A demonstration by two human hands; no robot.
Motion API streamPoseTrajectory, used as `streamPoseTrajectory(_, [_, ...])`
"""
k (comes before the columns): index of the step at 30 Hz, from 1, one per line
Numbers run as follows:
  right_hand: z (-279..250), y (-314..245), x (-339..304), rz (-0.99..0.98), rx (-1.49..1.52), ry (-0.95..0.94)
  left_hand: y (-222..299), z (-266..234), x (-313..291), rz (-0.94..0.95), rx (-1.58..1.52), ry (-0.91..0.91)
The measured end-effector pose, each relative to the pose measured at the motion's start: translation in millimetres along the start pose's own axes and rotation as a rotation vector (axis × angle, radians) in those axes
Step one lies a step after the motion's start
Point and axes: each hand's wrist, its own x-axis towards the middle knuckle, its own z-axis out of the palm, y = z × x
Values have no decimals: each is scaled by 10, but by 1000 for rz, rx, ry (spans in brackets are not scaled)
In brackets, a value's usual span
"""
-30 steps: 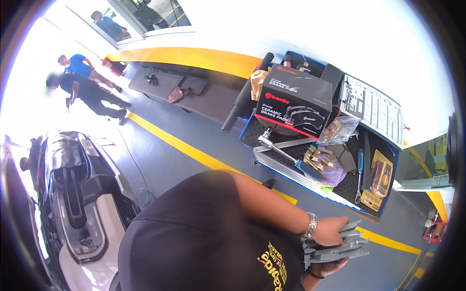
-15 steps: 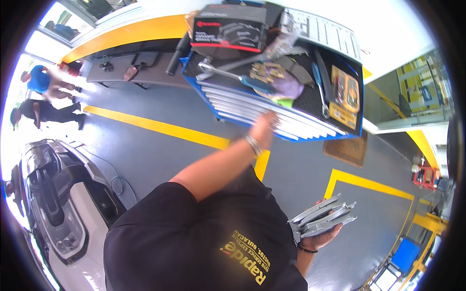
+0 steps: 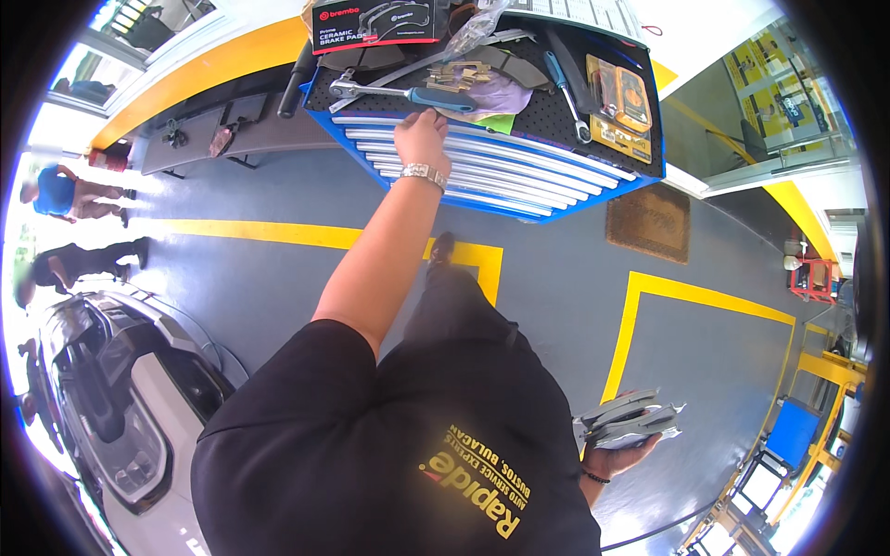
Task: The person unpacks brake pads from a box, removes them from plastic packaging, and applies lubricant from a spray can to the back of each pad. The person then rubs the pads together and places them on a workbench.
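My left hand (image 3: 424, 144), a metal-band watch on its wrist, reaches to the front top edge of a blue tool cabinet (image 3: 528, 174) with silver drawer fronts. Its fingers are curled at that edge, just below a ratchet wrench (image 3: 385, 93) with a blue grip; what they hold, if anything, is hidden. Low on the right, my right hand (image 3: 626, 457) grips a stack of grey brake pads (image 3: 621, 410) from beneath. On the cabinet top lie brass-coloured clips (image 3: 456, 78), a purple cloth (image 3: 501, 98) and a dark brake pad (image 3: 519, 70).
A black and red box (image 3: 371, 26), a blue-handled wrench (image 3: 567, 97) and yellow packages (image 3: 621, 102) share the cabinet top. A car (image 3: 102, 398) stands at left, with two people (image 3: 79, 264) beyond it. A brown doormat (image 3: 649, 222) lies right of the cabinet.
My left hand has moved left along the cabinet front and now meets its top edge. The cabinet sits higher in view. The brake pads remain in my right hand.
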Motion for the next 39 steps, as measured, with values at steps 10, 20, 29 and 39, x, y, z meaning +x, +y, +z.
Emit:
streamPoseTrajectory(10, [103,146,6,37,-40,-99,441,-352,418,741,1030,-302])
streamPoseTrajectory(20, [206,175,58,143,-9,-409,1251,-329,517,1295,1682,-710])
streamPoseTrajectory(29, [557,394,31,183,-59,-568,1402,-419,517,996,2047,-811])
streamPoseTrajectory(39, [809,547,-52,164,-107,-572,1472,-469,688,1352,1919,-850])
